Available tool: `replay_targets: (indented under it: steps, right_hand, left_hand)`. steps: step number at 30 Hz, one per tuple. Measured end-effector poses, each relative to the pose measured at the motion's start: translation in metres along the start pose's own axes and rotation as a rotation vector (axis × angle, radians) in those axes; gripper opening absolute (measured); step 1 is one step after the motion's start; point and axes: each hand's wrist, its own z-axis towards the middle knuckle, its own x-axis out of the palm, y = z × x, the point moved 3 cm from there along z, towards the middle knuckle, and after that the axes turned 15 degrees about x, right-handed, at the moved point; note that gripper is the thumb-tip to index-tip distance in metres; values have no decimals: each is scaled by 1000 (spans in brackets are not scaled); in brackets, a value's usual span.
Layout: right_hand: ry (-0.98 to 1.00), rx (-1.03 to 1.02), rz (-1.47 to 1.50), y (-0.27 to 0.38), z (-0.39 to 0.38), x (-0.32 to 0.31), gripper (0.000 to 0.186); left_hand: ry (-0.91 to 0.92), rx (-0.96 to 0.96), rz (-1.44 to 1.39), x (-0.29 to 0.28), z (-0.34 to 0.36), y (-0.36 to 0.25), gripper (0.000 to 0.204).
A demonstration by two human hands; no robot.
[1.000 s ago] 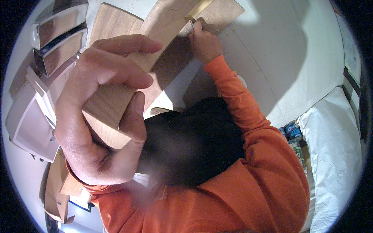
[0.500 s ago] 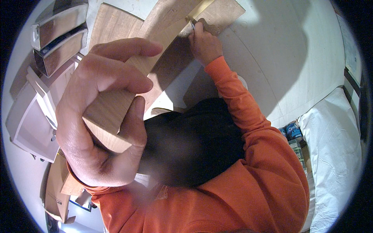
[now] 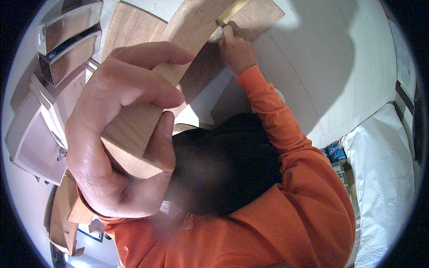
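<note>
My left hand [image 3: 120, 120] is raised close in at the left, its fingers and thumb wrapped round a long wooden strip [image 3: 134, 127]. The strip's near end faces me, and its length runs away toward the top of the view. At the far part of the strip is my right hand [image 3: 238, 50], closed, with the thumb or a finger pointing up beside the strip's edge. A thin pale sliver shows at those fingertips; what it belongs to is too small to tell. Flat brown wooden boards [image 3: 136, 29] lie beneath the strip.
Two open metal-sided boxes [image 3: 69, 56] stand at the upper left, above white panels [image 3: 38, 140]. A cardboard box [image 3: 62, 219] is at the lower left. Blue cans [image 3: 336, 150] and a large white wrapped bundle [image 3: 380, 174] lie at the right.
My left hand and the near end of the strip have shifted slightly to the right. My right hand stays at nearly the same spot, still closed.
</note>
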Motion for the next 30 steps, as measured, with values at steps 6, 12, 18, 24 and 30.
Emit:
replay_targets:
  steps: [6,12,18,24,30]
  right_hand:
    - [-7,6,-35,1,-1,0,21]
    - [45,28,-59,3,1,-1,22]
    - [86,65,-97,7,1,1,25]
    - [76,53,-96,8,0,2,24]
    - [58,42,-89,8,-2,1,22]
  left_hand:
    - [10,-11,37,0,0,-2,20]
    - [21,-11,26,-1,1,-1,18]
    - [-18,-18,16,2,-1,-1,18]
    - [68,27,44,-3,2,0,20]
    - [-2,-12,-13,0,-2,-2,20]
